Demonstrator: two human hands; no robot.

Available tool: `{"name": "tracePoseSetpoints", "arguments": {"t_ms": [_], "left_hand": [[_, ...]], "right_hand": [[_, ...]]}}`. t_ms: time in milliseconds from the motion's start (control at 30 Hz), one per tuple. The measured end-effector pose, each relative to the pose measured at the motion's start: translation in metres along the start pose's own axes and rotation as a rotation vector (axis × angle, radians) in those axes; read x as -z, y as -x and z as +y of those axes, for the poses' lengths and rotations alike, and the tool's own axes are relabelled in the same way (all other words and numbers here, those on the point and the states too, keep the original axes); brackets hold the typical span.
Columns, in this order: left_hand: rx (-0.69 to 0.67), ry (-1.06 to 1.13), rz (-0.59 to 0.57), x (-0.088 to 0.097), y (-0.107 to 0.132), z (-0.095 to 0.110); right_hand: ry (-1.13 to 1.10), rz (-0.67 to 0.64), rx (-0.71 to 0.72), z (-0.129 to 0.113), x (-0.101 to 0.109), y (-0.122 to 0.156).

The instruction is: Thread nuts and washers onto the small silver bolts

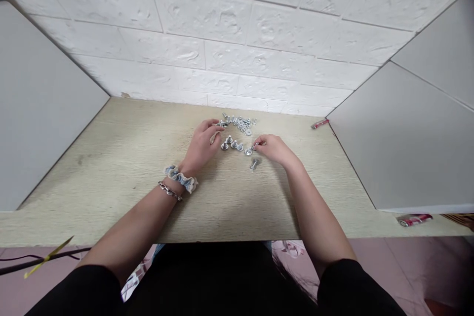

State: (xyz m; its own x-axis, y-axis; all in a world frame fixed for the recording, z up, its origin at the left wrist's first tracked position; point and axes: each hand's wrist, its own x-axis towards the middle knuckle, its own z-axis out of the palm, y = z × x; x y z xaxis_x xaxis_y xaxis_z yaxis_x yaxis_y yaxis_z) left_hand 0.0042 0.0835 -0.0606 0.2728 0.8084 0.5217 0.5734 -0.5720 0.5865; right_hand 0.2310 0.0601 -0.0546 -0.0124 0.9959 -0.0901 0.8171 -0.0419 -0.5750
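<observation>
My left hand (203, 144) reaches in from the left, wearing a scrunchie (180, 178) and a chain bracelet (169, 191). Its fingers are apart, with the tips at the left end of a loose group of bolts, nuts and washers (241, 123). A large flat washer (248, 132) lies at the near side of that group. Closer to me, several bolts with washers (234, 143) stand head down in an uneven row. At the row's right end, my right hand (272, 147) pinches a small bolt, mostly hidden by the fingertips. One bolt (254, 164) lies on its side just below.
The pale wooden table (229, 207) ends at a white brick-pattern wall (222, 54). Grey panels (44, 94) bound it left and right. One red battery (319, 124) lies by the right panel's far corner, another red battery (415, 220) at the near right edge.
</observation>
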Motion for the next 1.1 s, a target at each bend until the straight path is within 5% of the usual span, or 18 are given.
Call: {"name": "tracePoseSetpoints", "arguments": {"t_ms": [167,400,667,867,1100], "left_hand": [[-0.032,0.02,0.032,0.0,0.001,0.002],[-0.109,0.046,0.038,-0.002,0.002,0.004],[-0.231,0.051,-0.057,-0.001,0.007,0.01],[-0.41,0.027,-0.07,-0.007,0.01,0.01],[-0.452,0.002,-0.071,-0.011,0.011,0.009]], "right_hand": [[0.021,0.176,-0.044,0.003,-0.002,-0.007],[-0.275,0.351,0.032,-0.013,-0.003,-0.004],[-0.635,0.21,0.216,-0.028,-0.019,0.002],[-0.464,0.205,0.428,-0.041,-0.019,0.013],[-0.327,0.231,0.414,-0.044,-0.021,0.014]]}}
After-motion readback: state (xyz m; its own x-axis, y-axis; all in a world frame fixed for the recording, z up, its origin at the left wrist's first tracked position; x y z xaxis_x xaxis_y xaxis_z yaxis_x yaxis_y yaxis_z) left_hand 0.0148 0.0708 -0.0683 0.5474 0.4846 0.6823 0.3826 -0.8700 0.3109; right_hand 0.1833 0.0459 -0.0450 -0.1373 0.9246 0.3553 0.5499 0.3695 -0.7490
